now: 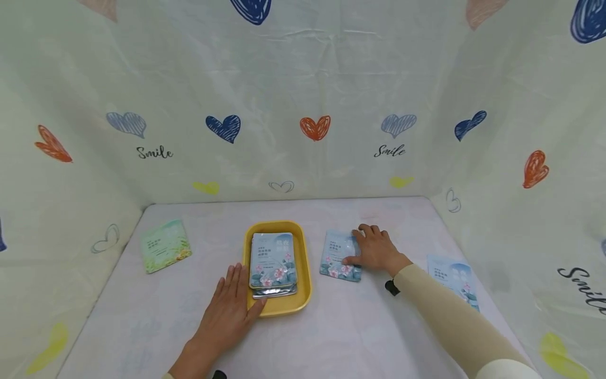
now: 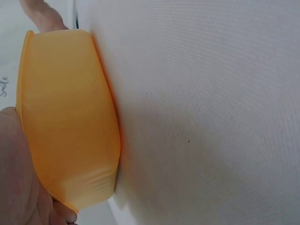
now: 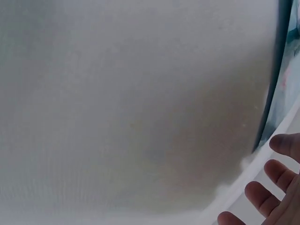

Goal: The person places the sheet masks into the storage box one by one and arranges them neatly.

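Observation:
A yellow tray [image 1: 303, 295] stands mid-table with a small stack of flat packets inside, a blue floral packet [image 1: 272, 260] on top. My left hand [image 1: 227, 305] rests along the tray's left rim with straight fingers, its thumb at the front corner. The tray's side wall [image 2: 70, 112] fills much of the left wrist view. To the right of the tray lies another blue floral packet [image 1: 338, 255]. My right hand [image 1: 376, 250] reaches over its right edge, thumb and forefinger spread apart. In the right wrist view the fingers [image 3: 262, 199] are spread beside the packet's edge.
A green packet [image 1: 165, 246] lies at the table's far left. One more light blue packet [image 1: 454, 279] is at the right, partly behind my right sleeve [image 1: 450, 310]. A heart-printed cloth [image 1: 284, 158] walls the back and both sides of the white table [image 1: 369, 337].

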{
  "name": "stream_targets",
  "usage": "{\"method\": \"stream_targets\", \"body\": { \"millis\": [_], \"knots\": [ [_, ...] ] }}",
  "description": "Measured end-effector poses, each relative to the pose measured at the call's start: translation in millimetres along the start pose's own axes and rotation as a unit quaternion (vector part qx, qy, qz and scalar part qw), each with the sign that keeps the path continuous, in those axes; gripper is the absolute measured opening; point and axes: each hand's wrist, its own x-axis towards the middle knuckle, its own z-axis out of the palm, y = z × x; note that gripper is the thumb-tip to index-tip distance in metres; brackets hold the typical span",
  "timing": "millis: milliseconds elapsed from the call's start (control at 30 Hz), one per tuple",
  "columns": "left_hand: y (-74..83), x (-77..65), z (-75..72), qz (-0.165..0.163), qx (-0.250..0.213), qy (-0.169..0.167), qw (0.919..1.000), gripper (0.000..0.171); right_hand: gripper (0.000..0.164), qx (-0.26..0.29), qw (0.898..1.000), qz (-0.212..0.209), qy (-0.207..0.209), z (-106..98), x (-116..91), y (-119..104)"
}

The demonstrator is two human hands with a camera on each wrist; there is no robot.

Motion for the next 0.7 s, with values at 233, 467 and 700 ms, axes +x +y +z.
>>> {"method": "stream_targets", "body": {
  "millis": [233, 467, 700],
  "knots": [
    [0.9, 0.0, -0.7, -0.003, 0.0, -0.001, 1.0, 0.098, 0.107, 0.007, 1.0, -0.007, 0.001, 5.3, 4.6, 1.1],
    [0.5, -0.4, -1.3, -0.002, -0.005, -0.001, 1.0, 0.098, 0.11, 0.01, 1.0, -0.008, 0.004, 2.9, 5.6, -0.7],
    [1.6, -0.3, -1.6, -0.002, -0.011, -0.005, 0.9999, 0.098, 0.1, 0.021, 0.998, -0.037, 0.052, -8.2, 9.3, -7.2]
  ]
}}
